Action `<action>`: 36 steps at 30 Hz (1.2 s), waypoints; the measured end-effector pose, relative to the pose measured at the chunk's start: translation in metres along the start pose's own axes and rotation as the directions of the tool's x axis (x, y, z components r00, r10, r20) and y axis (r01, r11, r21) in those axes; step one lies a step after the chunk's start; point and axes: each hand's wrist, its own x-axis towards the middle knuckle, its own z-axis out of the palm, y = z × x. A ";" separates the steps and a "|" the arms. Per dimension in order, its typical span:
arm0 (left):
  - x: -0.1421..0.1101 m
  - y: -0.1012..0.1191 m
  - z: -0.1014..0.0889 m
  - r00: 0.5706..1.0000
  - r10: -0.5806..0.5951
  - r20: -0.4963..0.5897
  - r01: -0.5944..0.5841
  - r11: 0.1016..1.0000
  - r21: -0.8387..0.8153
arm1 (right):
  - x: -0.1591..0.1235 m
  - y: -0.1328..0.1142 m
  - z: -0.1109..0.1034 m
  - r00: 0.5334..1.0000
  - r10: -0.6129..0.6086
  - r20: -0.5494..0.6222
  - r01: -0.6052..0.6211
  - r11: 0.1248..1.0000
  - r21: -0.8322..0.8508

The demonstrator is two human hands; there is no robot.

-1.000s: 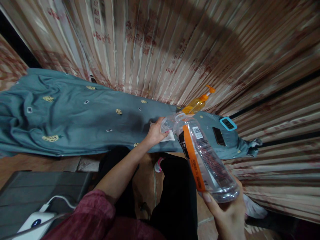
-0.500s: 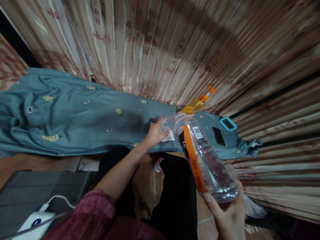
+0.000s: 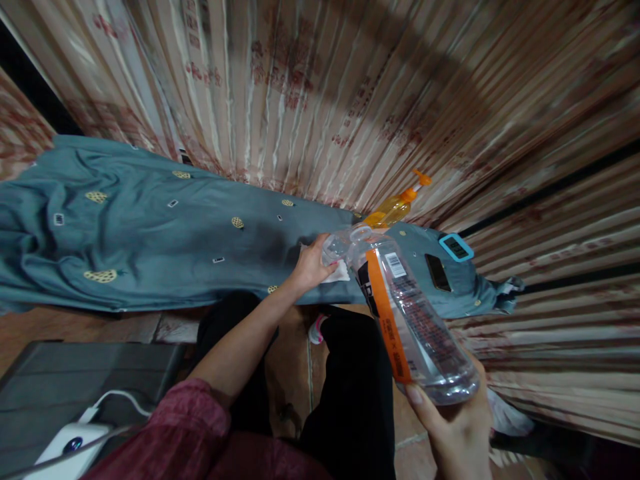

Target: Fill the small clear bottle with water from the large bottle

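Note:
My right hand (image 3: 453, 420) grips the base of a large clear plastic bottle (image 3: 407, 320) with an orange and black label. The bottle is tilted, its neck pointing away from me and to the left. Its mouth meets the opening of a small clear container (image 3: 337, 245), which my left hand (image 3: 311, 265) holds with fingers wrapped round it. Whether liquid passes between them I cannot tell. Under the small container lies a white tissue or wipe (image 3: 339, 272). Just behind the two openings stands a pump bottle (image 3: 393, 210) of yellow liquid with an orange pump.
A green cloth with pineapple prints (image 3: 150, 233) covers the narrow table. To the right lie a dark phone (image 3: 438, 272) and a blue-framed digital clock (image 3: 457, 247). Pleated curtains (image 3: 300, 87) hang behind. A white power bank (image 3: 73, 450) with a cable sits on a grey surface at lower left.

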 end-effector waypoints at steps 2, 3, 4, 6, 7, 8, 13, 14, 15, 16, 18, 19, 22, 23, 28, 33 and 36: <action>0.000 0.001 0.000 1.000 -0.006 0.003 0.006 1.000 0.005 | 0.000 0.000 0.000 1.000 -0.001 0.003 0.001 1.000 -0.008; 0.000 0.001 0.000 1.000 -0.011 0.010 0.011 1.000 0.009 | 0.000 -0.001 -0.001 1.000 -0.001 0.001 0.001 1.000 -0.010; 0.000 0.002 0.000 1.000 -0.017 0.017 0.016 1.000 0.014 | 0.000 -0.002 0.000 1.000 -0.001 0.002 0.001 1.000 -0.011; 0.000 0.003 -0.001 0.999 -0.023 0.027 0.022 1.000 0.019 | 0.000 -0.004 0.000 1.000 0.006 0.010 -0.006 1.000 -0.008; 0.000 0.003 -0.001 0.999 -0.024 0.031 0.023 1.000 0.018 | 0.000 -0.005 0.001 1.000 0.014 0.007 -0.014 1.000 0.001; 0.000 0.003 -0.001 0.999 -0.025 0.034 0.024 1.000 0.013 | -0.001 -0.006 0.002 1.000 0.025 0.000 -0.025 1.000 0.011; 0.000 0.003 -0.001 0.999 -0.027 0.030 0.027 1.000 -0.012 | -0.001 -0.009 0.003 0.999 0.039 -0.017 -0.039 0.999 0.013; 0.000 0.003 -0.001 0.999 -0.023 0.027 0.023 1.000 -0.011 | -0.001 -0.009 0.003 0.999 0.039 -0.010 -0.038 0.999 0.012; 0.000 0.002 -0.001 1.000 -0.017 0.025 0.018 1.000 -0.009 | -0.001 -0.009 0.002 0.999 0.040 -0.005 -0.040 0.999 0.012; 0.000 0.002 -0.001 1.000 -0.012 0.022 0.012 1.000 -0.006 | -0.001 -0.010 0.002 0.999 0.044 -0.002 -0.044 0.999 0.014; 0.000 0.002 -0.001 1.000 -0.004 0.018 0.004 1.000 0.001 | -0.001 -0.010 0.001 0.999 0.053 0.000 -0.053 0.998 0.018; 0.000 0.001 -0.001 1.000 -0.003 0.015 0.003 1.000 0.005 | -0.001 -0.011 0.001 0.998 0.056 -0.001 -0.056 0.998 0.021; 0.000 0.001 0.000 1.000 -0.011 0.018 0.010 1.000 0.012 | -0.001 -0.010 0.002 0.999 0.049 -0.007 -0.049 0.998 0.027; 0.000 0.000 0.000 1.000 -0.012 0.017 0.012 1.000 0.012 | -0.001 -0.009 0.002 0.999 0.042 -0.007 -0.042 0.999 0.021; 0.000 0.001 0.000 1.000 -0.006 0.006 0.006 1.000 0.009 | -0.001 -0.007 0.002 1.000 0.024 0.004 -0.024 1.000 0.020; 0.000 0.003 -0.001 0.999 -0.027 0.017 0.027 1.000 0.002 | 0.000 -0.005 0.001 1.000 0.026 0.000 -0.026 1.000 0.017; 0.000 0.003 -0.001 0.999 -0.030 0.025 0.030 1.000 0.006 | 0.001 -0.003 0.002 1.000 0.019 -0.003 -0.019 1.000 0.014</action>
